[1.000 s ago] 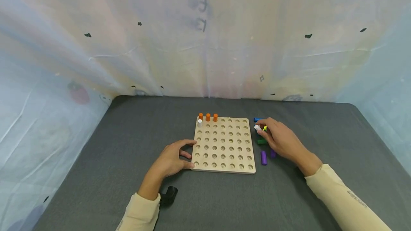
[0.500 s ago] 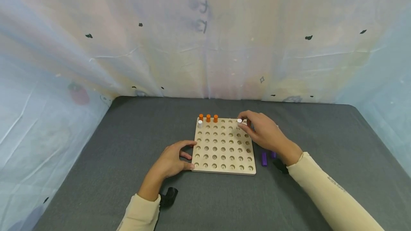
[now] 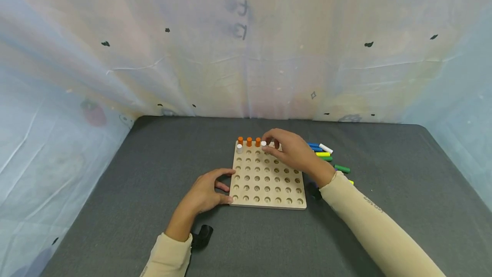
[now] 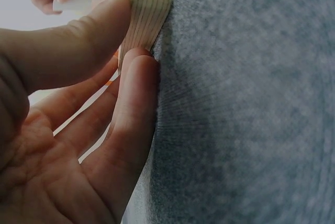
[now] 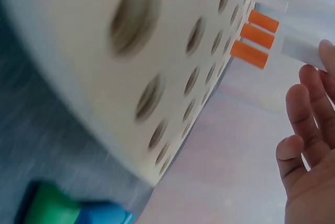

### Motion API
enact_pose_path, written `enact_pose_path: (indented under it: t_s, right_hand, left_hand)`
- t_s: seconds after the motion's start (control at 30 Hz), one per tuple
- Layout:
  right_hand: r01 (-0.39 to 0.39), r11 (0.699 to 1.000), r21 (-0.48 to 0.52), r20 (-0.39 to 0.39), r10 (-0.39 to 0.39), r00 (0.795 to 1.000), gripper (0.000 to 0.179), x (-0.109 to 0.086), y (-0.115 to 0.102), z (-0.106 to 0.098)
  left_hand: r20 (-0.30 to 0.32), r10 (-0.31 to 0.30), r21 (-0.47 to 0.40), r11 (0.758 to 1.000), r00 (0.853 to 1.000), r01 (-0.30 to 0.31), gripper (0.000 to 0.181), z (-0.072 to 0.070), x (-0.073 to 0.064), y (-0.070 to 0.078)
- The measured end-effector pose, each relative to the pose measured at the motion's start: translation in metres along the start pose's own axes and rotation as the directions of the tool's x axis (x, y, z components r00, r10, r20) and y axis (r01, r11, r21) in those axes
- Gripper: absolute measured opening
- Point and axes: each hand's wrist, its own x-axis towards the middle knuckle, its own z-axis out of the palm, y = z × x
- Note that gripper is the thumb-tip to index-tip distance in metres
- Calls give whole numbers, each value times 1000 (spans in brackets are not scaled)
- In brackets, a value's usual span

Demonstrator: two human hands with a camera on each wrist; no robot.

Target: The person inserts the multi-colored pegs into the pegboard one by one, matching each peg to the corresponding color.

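Note:
A wooden pegboard (image 3: 261, 189) with rows of round holes lies on the grey table. Three orange pegs (image 3: 249, 142) stand in its back row at the left, and a white peg (image 3: 239, 148) stands just in front of the leftmost one. My right hand (image 3: 295, 152) pinches another white peg (image 5: 301, 51) between thumb and fingers, beside the rightmost orange peg; whether its lower end is in a hole cannot be told. At the board's left edge rests my left hand (image 3: 204, 189), its thumb (image 4: 104, 30) and fingers touching the side.
Right of the board lie loose pegs: blue (image 3: 313, 145), white (image 3: 326, 148), yellow (image 3: 323, 154) and green (image 3: 342, 168). My right forearm covers others. A black device (image 3: 202, 236) sits at my left wrist. A patterned curtain (image 3: 284, 54) hangs behind the table.
My right hand has carried the white peg left from the loose pegs, across the board's back, to beside the orange pegs. My left hand has stayed at the board's edge.

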Motion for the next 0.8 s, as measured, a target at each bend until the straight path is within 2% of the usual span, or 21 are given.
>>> enact_pose_path:
  t_s: [0.4, 0.8]
  right_hand:
    - [-44, 999, -22, 103, 46, 994, 29, 25, -10, 15]
    - [-96, 994, -43, 150, 101, 984, 26, 36, -11, 28]
  left_hand:
    - [2, -4, -8, 1000, 1000, 4, 74, 0, 1, 1]
    - [2, -3, -6, 1000, 1000, 3, 74, 1, 1, 0]
